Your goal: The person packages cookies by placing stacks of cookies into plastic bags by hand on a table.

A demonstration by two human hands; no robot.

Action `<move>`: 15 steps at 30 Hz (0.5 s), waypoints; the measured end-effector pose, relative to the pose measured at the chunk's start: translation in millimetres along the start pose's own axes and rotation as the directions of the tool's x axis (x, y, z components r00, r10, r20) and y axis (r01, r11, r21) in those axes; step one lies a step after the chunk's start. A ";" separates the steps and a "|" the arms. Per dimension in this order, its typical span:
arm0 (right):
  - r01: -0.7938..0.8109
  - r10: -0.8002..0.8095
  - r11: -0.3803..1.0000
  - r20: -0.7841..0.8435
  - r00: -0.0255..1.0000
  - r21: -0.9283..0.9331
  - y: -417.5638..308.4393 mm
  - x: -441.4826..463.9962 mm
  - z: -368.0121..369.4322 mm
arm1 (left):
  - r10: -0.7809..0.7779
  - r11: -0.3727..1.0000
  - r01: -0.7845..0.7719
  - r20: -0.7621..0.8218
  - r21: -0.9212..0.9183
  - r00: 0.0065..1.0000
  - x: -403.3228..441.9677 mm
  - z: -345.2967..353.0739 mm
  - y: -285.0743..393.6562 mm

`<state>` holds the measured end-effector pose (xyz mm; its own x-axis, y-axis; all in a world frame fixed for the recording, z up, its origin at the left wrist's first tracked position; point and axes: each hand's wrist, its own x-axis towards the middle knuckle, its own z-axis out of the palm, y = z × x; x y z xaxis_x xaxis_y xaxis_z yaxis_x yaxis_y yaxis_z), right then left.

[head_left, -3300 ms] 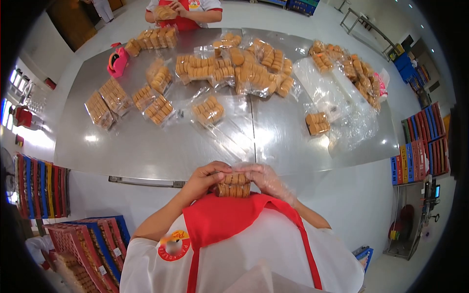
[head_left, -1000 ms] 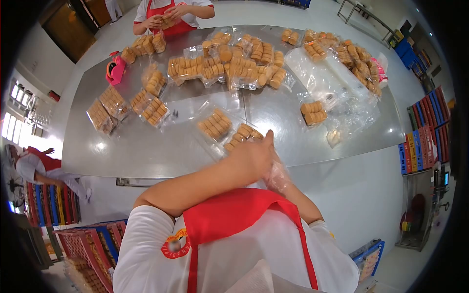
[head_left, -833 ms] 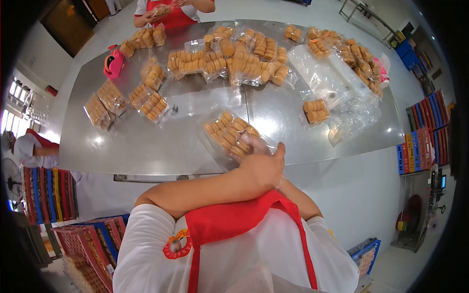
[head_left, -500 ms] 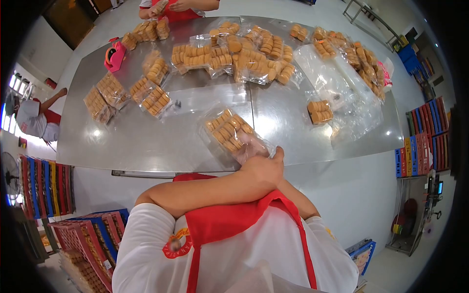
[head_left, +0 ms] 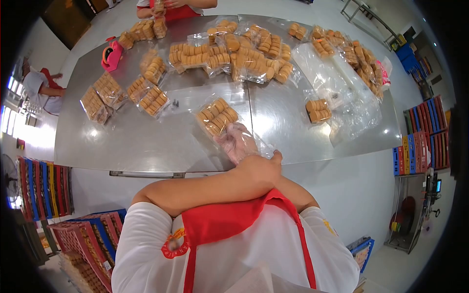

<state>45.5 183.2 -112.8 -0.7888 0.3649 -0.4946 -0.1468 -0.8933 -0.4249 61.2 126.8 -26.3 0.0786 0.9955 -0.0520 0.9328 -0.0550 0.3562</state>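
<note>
A clear plastic bag of round tan cookies (head_left: 218, 115) rests on the steel table in front of me, the cookies stacked in rows. My right hand (head_left: 238, 141) shows through clear plastic and seems to be inside the bag, its curled fingers against the near end of the cookies. Crossing over my right wrist, my left hand (head_left: 261, 168) is closed, thumb raised, beside the loose end of the bag. What its fingers grip is hidden under the hand.
Filled cookie packs (head_left: 254, 61) are heaped at the table's (head_left: 195, 156) far middle. More packs (head_left: 102, 97) lie left, near a pink tape dispenser (head_left: 112, 56). Plastic bags (head_left: 337, 93) spread at right, beside a small cookie stack (head_left: 318, 111). A co-worker's hand (head_left: 173, 4) is across the table.
The cookies and my right hand have shifted a little left, and more of that hand's fingers show at the cookies' near end. My left hand has barely moved.
</note>
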 end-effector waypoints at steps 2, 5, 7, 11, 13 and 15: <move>-0.117 0.114 0.993 0.068 0.991 0.034 11.9 21.2 -31.5 | -0.132 0.980 0.140 0.060 -0.144 0.989 -0.4 -7.2 -4.5; -0.174 0.212 0.958 0.154 0.965 -0.228 11.3 25.3 -37.6 | -0.059 0.992 0.051 -0.069 -0.116 0.996 -10.1 -4.6 -10.2; -0.141 0.205 0.933 0.169 0.964 -0.331 11.8 18.5 -26.5 | 0.022 0.997 -0.025 -0.053 -0.067 0.998 -7.1 12.2 -7.3; -0.096 0.137 0.937 0.100 0.985 -0.336 8.3 16.6 6.6 | -0.047 0.987 0.047 0.002 -0.153 0.999 -9.0 -0.8 -9.6; -0.092 0.163 0.881 0.116 0.980 -0.465 5.7 19.7 5.0 | -0.036 0.976 0.007 -0.131 -0.216 0.991 -17.3 7.6 -19.3; -0.043 0.223 0.763 0.201 0.954 -0.645 -7.5 24.7 -17.7 | -0.046 0.952 -0.060 -0.336 -0.299 0.941 -30.0 8.3 -31.0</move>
<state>37.6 203.6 -135.2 -0.9049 0.0961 -0.4146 0.3069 -0.5277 -0.7920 32.9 97.9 -43.5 -0.0872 0.9649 0.2479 0.7782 -0.0894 0.6217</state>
